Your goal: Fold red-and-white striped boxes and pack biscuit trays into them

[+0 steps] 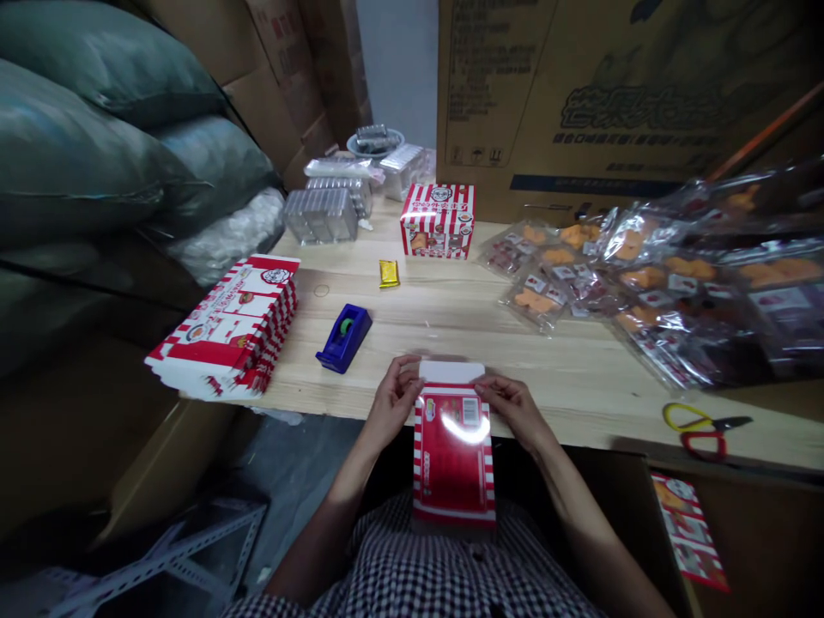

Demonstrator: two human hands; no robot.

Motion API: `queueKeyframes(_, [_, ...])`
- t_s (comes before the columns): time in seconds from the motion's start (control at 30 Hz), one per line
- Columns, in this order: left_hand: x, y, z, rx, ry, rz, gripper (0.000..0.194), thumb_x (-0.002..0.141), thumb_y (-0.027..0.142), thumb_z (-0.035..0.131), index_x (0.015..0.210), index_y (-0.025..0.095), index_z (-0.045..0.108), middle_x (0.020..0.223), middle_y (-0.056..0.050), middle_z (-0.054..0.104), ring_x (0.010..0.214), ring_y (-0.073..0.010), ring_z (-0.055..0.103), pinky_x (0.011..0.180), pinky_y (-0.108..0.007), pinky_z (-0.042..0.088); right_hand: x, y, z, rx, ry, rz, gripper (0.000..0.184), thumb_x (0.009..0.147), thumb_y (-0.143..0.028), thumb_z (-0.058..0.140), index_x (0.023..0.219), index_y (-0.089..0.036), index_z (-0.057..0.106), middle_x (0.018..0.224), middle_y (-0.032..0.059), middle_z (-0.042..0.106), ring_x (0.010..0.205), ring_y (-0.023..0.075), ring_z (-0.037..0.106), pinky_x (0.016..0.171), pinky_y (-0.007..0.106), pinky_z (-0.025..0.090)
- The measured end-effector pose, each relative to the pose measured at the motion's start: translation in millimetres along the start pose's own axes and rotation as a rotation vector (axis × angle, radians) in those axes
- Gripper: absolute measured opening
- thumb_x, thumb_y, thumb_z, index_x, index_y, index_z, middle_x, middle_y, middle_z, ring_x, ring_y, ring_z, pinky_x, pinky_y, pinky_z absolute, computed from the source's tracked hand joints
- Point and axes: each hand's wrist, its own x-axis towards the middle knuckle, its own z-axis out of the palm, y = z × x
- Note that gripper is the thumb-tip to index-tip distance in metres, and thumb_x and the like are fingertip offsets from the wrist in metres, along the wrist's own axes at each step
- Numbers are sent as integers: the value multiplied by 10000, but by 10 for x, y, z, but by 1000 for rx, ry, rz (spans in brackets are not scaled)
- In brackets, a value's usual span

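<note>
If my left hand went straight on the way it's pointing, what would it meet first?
Probably the white flap of the box: your left hand already holds that box's edge, its fingers angled inward toward the flap. Whether they would pass just above it is unclear here.

1 lane beyond the grip, obstacles on 2 sides
Ahead of the gripped carton (453, 459), a hand could cross the table (434, 318) between dispenser (346, 338), left, and bags (537, 298), right; the box (439, 221) blocks farther ahead. Scissors (717, 425) lie right.
</note>
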Motion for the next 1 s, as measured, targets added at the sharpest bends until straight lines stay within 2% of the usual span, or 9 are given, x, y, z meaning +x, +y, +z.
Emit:
queueKeyframes(0.1, [-69, -105, -56, -119, -3, -134, 699, 812, 328, 755, 1416, 275, 405, 956, -23, 688, 793, -146, 665, 731, -254, 508, -100, 112, -2, 6, -20, 50, 259, 774, -462, 788, 901, -237, 802, 839, 30, 774, 751, 185, 683, 723, 304, 523])
queueKeyframes(0.17, [-96, -140, -66, -167, 11, -155, 726, 809, 304, 762, 1436, 279, 396, 983, -32, 694, 840, -159, 678, 774, -274, 522, -121, 141, 17, 18, -1, 55, 263, 788, -467, 775, 946, -259, 800, 919, 29, 781, 825, 193, 691, 772, 310, 526])
queueKeyframes(0.3, [-89, -130, -13, -138, 131, 12, 554, 780, 261, 792, 1272, 269, 539, 1145, -45, 687, 911, -156, 686, 841, -284, 522, -34, 94, 78, 63, 126, 8, 234, 748, -431, 819, 923, -276, 803, 973, 24, 780, 893, 193, 687, 814, 298, 520])
queueKeyframes(0.4, [-52, -72, 13, -38, 164, 36, 347, 803, 298, 767, 1114, 194, 653, 981, -49, 729, 838, -156, 686, 784, -265, 515, 65, 9, 106, 91, 140, -14, 228, 740, -421, 827, 913, -275, 799, 909, 22, 780, 833, 185, 685, 775, 292, 525])
queueKeyframes(0.47, [-37, -32, -3, 2, 150, -5, 293, 814, 323, 753, 1050, 159, 694, 843, -46, 733, 798, -161, 678, 766, -262, 505, 86, -33, 107, 83, 121, -21, 226, 754, -426, 816, 918, -271, 795, 886, 21, 777, 796, 182, 682, 750, 293, 528])
queueKeyframes(0.57, [-58, -21, -77, 31, 79, -59, 255, 793, 341, 766, 949, 144, 719, 840, -47, 734, 784, -159, 662, 762, -260, 487, 6, -37, 86, 35, 89, -4, 236, 772, -438, 800, 935, -267, 792, 930, 28, 779, 828, 196, 689, 767, 307, 532])
queueKeyframes(0.73, [-117, -135, -211, 118, -5, -108, 237, 801, 374, 746, 846, 142, 725, 742, -11, 672, 705, -138, 595, 698, -246, 437, -195, 25, 63, -6, -21, 67, 318, 846, -468, 721, 1108, -291, 756, 1068, 41, 770, 940, 220, 692, 842, 344, 527])
queueKeyframes(0.9, [-46, -192, -171, 179, 7, -16, 271, 856, 401, 685, 783, 144, 724, 784, -19, 654, 737, -154, 586, 710, -261, 423, -113, 15, 73, -3, 72, 36, 243, 733, -463, 818, 884, -274, 801, 958, 41, 787, 877, 227, 695, 829, 361, 529])
queueKeyframes(1.0, [-1, -236, -101, 149, 77, 14, 241, 829, 385, 719, 809, 145, 715, 795, -24, 671, 748, -158, 603, 723, -266, 447, -45, 21, 53, 3, 98, 49, 251, 664, -457, 863, 807, -259, 805, 906, 46, 790, 843, 232, 698, 830, 378, 532])
